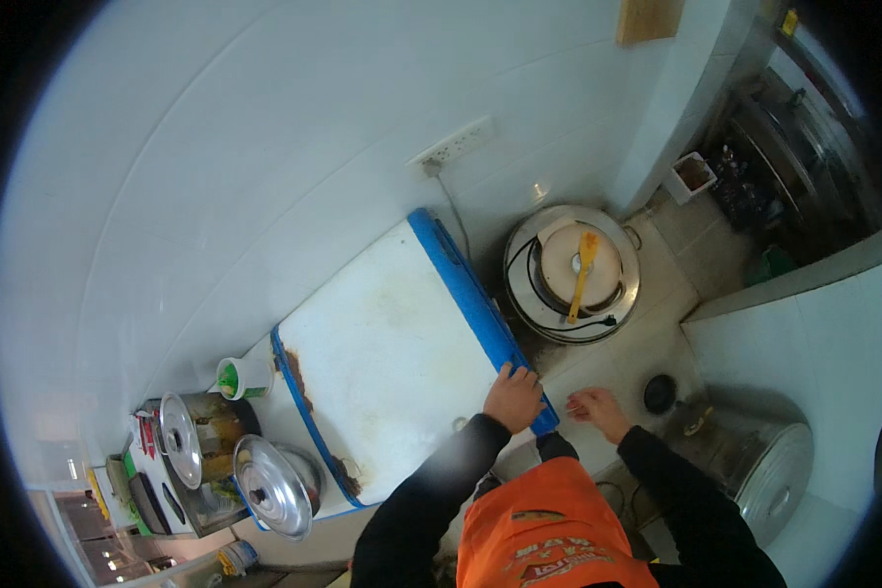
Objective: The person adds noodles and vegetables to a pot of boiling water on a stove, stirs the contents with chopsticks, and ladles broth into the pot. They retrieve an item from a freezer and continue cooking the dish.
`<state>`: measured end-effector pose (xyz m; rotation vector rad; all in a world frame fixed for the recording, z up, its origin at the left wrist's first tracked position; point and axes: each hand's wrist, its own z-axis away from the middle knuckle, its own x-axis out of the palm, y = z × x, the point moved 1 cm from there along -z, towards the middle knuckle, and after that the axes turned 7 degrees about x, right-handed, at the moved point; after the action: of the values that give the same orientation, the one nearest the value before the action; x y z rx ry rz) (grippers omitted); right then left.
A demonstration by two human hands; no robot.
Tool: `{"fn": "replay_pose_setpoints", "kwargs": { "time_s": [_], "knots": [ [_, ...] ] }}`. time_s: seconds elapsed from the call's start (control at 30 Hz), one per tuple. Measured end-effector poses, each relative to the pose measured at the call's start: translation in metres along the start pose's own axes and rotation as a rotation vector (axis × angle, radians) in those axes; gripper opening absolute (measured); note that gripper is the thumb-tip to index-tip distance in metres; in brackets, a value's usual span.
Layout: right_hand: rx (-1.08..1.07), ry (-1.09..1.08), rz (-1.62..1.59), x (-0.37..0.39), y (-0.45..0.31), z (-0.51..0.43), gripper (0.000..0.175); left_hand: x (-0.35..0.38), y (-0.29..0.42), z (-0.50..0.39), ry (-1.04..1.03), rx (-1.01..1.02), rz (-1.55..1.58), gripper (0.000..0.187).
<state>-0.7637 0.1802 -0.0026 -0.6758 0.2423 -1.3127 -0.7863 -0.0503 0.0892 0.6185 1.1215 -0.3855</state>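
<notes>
My left hand (514,397) has its fingers bent over the wide blue edge (478,312) of a white lid, near the corner closest to me. The lid (389,353) looks like that of a chest freezer, is flat, and carries rust along its far left trim. A short way to the right, my right hand (597,413) hovers above the tiled floor with its fingers loosely bent and apart. Nothing shows in it, and it does not touch the blue edge.
Beyond the blue edge stands a round metal vessel (514,294) bearing a beige lid (558,257), a yellow spatula (582,279) and a black cord. Lidded pots (217,434) and a white tub (253,378) stand left. A large steel pot (750,456) is right. A cord (452,202) hangs from a wall socket strip (456,143).
</notes>
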Motion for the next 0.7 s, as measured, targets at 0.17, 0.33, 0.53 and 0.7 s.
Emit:
{"fn": "replay_pose_setpoints", "kwargs": {
  "time_s": [0.17, 0.33, 0.53, 0.7],
  "knots": [
    [-0.118, -0.081, 0.436, 0.07, 0.0, -0.033, 0.044, -0.104, 0.031, 0.094, 0.26, 0.001, -0.018, 0.02],
    [-0.11, -0.065, 0.899, 0.099, -0.014, -0.04, 0.055, -0.214, 0.044, 0.233, 0.399, -0.177, 0.04, 0.021],
    [0.035, -0.08, 0.771, 0.089, -0.006, -0.043, 0.055, -0.24, 0.044, 0.322, 0.646, -0.324, 0.194, 0.036],
    [0.005, -0.193, 0.541, 0.1, 0.022, -0.051, 0.048, -0.222, 0.02, 0.366, 0.87, -0.107, 0.265, 0.034]
  ]
}}
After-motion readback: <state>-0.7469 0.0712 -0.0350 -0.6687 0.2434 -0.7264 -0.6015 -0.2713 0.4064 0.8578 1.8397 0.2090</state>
